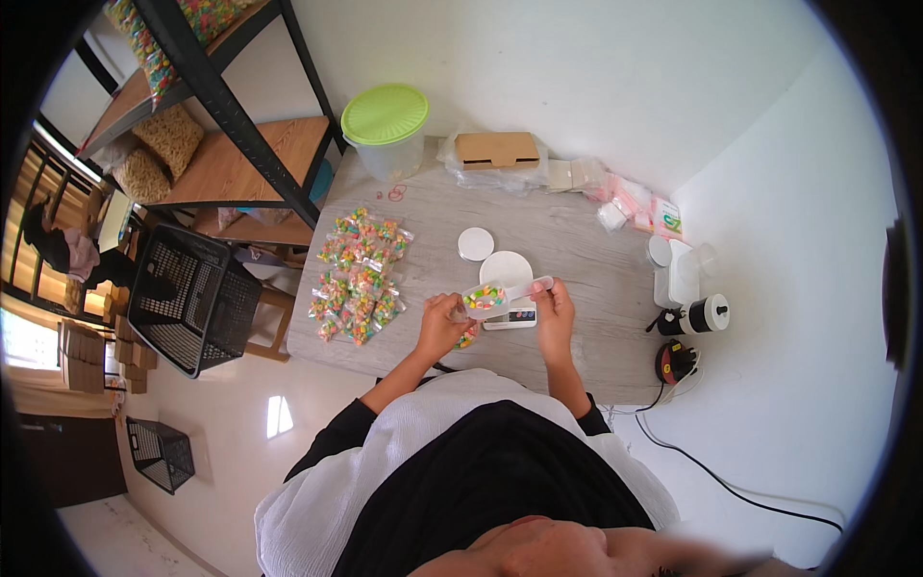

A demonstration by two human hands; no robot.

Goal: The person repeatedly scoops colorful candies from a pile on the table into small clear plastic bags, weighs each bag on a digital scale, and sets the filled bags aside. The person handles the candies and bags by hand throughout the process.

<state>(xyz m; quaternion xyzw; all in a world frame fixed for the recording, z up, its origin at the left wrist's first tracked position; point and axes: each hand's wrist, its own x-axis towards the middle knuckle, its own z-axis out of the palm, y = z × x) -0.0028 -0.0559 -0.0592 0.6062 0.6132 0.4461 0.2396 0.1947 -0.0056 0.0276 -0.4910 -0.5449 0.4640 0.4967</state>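
Observation:
My right hand [555, 317] grips the handle of a translucent plastic scoop [489, 303] holding colourful small pieces. At the scoop's far end, my left hand [441, 326] pinches a clear plastic bag [456, 311], its mouth against the scoop; the bag is partly hidden by the fingers. Below them is a container of similar colourful pieces [467, 337], mostly covered by the left hand. Behind the scoop stands a white digital kitchen scale [510, 322] with a round white platform [506, 268]. A round white lid [476, 244] lies beyond it. Several filled clear bags [360, 274] are grouped at the left.
A green-lidded tub [386, 115], a cardboard box [497, 151] and plastic packets [627, 198] line the table's back. At right are white containers [676, 274], a black-and-white bottle [703, 315] and cables [678, 368]. Left stand a shelf [252, 151] and a black plastic crate [195, 299]; a person [68, 249] is farther off.

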